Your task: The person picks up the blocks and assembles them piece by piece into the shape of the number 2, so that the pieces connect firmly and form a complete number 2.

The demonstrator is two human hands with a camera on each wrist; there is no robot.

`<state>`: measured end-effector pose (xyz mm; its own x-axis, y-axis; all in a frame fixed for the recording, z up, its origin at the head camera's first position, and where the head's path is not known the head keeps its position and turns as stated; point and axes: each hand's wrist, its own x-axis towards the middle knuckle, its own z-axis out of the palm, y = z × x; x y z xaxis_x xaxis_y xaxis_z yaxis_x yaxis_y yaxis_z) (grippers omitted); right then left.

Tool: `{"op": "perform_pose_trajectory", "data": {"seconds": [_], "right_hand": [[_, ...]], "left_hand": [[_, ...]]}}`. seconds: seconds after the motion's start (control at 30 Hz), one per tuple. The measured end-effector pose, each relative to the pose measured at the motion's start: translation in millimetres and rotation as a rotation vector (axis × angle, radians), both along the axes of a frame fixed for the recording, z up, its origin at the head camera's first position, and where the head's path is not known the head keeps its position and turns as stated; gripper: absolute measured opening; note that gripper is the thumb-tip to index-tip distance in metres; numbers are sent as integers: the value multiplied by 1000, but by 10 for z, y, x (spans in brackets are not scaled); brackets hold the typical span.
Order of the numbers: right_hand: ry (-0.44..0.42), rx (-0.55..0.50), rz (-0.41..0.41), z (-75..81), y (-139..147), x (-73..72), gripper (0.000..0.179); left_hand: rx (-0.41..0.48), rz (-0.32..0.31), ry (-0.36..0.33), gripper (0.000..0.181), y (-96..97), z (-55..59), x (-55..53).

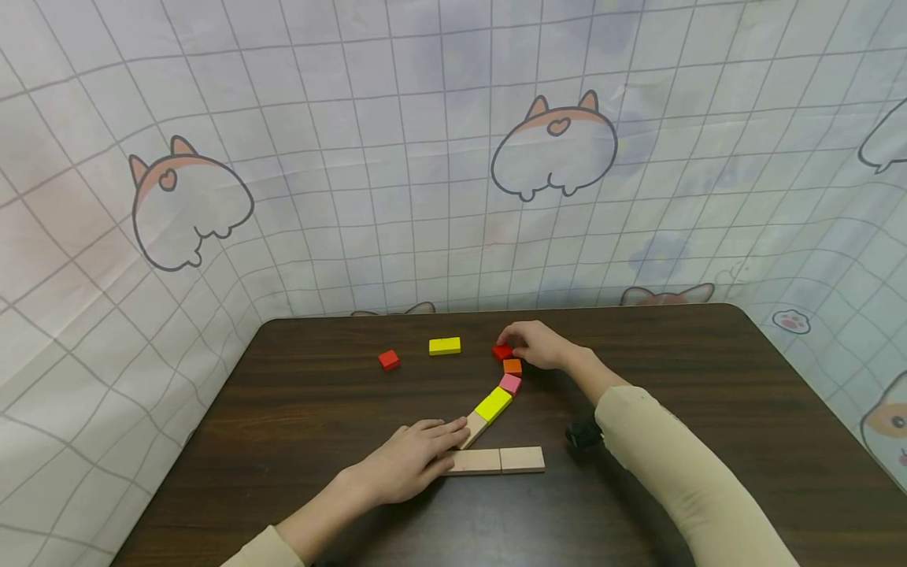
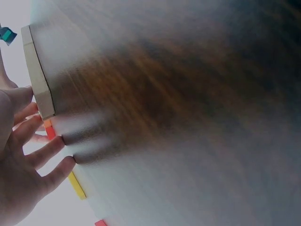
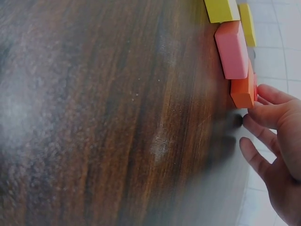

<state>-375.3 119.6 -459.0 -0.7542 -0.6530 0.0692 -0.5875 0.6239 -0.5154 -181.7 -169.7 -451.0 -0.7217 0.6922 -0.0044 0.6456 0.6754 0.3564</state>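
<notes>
In the head view, a curved row on the table runs from a plain wooden block (image 1: 475, 430) through a yellow block (image 1: 494, 405), a pink block (image 1: 510, 383) and an orange block (image 1: 512, 367) to a red block (image 1: 502, 353). My right hand (image 1: 540, 345) pinches that red block between thumb and index finger at the row's far end. In the right wrist view the orange block (image 3: 242, 90) largely hides it. My left hand (image 1: 407, 462) lies with outstretched fingers over the near end, touching the plain blocks. Two more plain blocks (image 1: 522, 459) form a straight line beside its thumb.
Left of the row's far end lie a loose yellow block (image 1: 445, 346) and another red block (image 1: 389, 360). A dark object (image 1: 584, 433) shows by the right sleeve (image 1: 659, 449). Behind the dark wooden table (image 1: 319, 441) hangs a white checked cloth (image 1: 425, 157).
</notes>
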Motion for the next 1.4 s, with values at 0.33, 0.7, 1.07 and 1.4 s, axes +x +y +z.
{"op": "perform_pose_trajectory", "data": {"seconds": [0.33, 0.7, 1.07, 1.4], "right_hand": [[-1, -12, -15, -28, 23, 10, 32], [-7, -30, -17, -30, 59, 20, 33], [23, -84, 8, -5, 148, 110, 27], [-2, -76, 43, -19, 187, 262, 48]], "left_hand": [[-6, 4, -2, 48, 14, 11, 9], [-5, 5, -11, 48, 26, 26, 11], [-8, 1, -2, 48, 22, -4, 0], [-14, 7, 5, 48, 3, -26, 9]]}}
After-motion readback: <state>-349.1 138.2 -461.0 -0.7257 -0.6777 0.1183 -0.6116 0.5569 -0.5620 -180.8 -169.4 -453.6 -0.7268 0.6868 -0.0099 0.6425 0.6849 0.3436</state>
